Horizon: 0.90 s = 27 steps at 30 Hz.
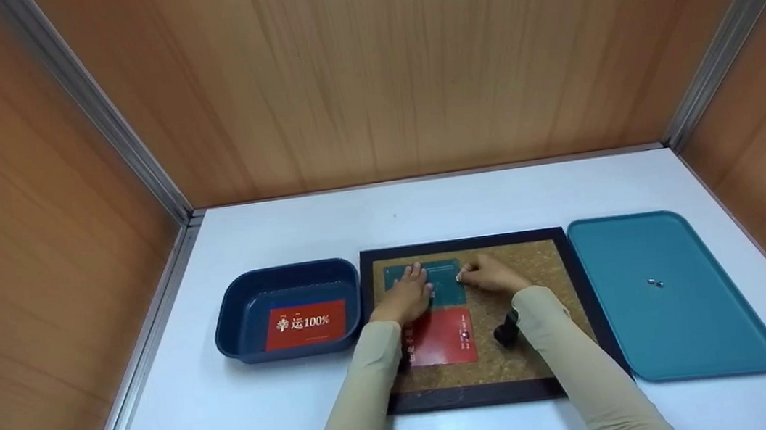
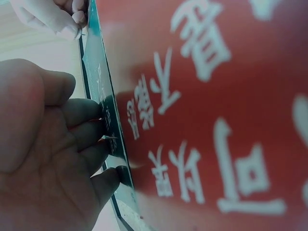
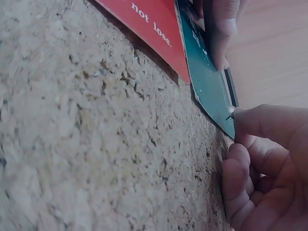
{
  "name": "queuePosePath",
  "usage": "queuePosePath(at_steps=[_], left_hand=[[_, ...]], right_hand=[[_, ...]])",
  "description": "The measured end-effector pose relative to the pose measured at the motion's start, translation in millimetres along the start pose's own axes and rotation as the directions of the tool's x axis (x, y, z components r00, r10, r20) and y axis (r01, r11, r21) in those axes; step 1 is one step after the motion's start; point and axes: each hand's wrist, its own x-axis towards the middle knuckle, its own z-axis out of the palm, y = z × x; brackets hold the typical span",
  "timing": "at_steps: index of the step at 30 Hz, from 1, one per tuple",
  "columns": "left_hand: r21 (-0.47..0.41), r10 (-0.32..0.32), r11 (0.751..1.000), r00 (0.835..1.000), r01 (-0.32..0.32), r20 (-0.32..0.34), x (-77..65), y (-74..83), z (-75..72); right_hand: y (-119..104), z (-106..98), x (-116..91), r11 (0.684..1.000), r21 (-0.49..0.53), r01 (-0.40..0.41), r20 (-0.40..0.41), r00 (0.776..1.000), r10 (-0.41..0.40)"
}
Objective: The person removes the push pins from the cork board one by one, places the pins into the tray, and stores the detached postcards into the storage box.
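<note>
Fingertips of the right hand (image 1: 495, 274) pinch a small, pale-headed pin (image 3: 231, 110) at the right edge of the glossy green rectangular card (image 1: 446, 285), whose long axis runs left to right on the dark-framed brown cork board (image 1: 508, 369). The left hand (image 1: 404, 298), fingers apart, rests on the card's left half, farther from the pin.

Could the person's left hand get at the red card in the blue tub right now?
Probably yes: the red card lies uncovered in the open-topped tub, just left of the corkboard. The left hand would first have to come off the green card.
</note>
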Motion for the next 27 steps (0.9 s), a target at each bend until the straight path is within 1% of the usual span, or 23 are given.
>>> queuePosePath(at_steps=[3, 6, 11, 16, 20, 27], left_hand=[[0.003, 0.006, 1.0, 1.0, -0.006, 0.002, 0.8, -0.4, -0.5], [-0.003, 0.004, 1.0, 1.0, -0.004, 0.002, 1.3, -0.4, -0.5], [-0.019, -0.008, 1.0, 1.0, 0.008, 0.007, 1.5, 0.2, -0.1], [-0.032, -0.012, 0.999, 1.0, 0.012, 0.02, 1.7, 0.2, 1.1], [-0.039, -0.004, 0.999, 1.0, 0.005, 0.021, 1.4, -0.6, 1.0], [-0.04, 0.018, 0.999, 1.0, -0.017, 0.015, 0.3, -0.9, -2.2]], right_hand=[[0, -1, -2, 1.0, 0.009, 0.018, 0.003, 1.0, -0.018], [1, -2, -3, 0.998, 0.056, 0.025, 0.013, 1.0, -0.026], [3, -3, -6, 0.992, 0.128, -0.014, 0.009, 1.0, 0.013], [4, -4, -9, 0.988, 0.149, -0.052, 0.009, 0.999, 0.051], [6, -9, -13, 0.988, 0.143, -0.052, 0.012, 0.999, 0.051], [10, -20, -19, 0.995, 0.099, -0.004, 0.013, 1.0, 0.003]])
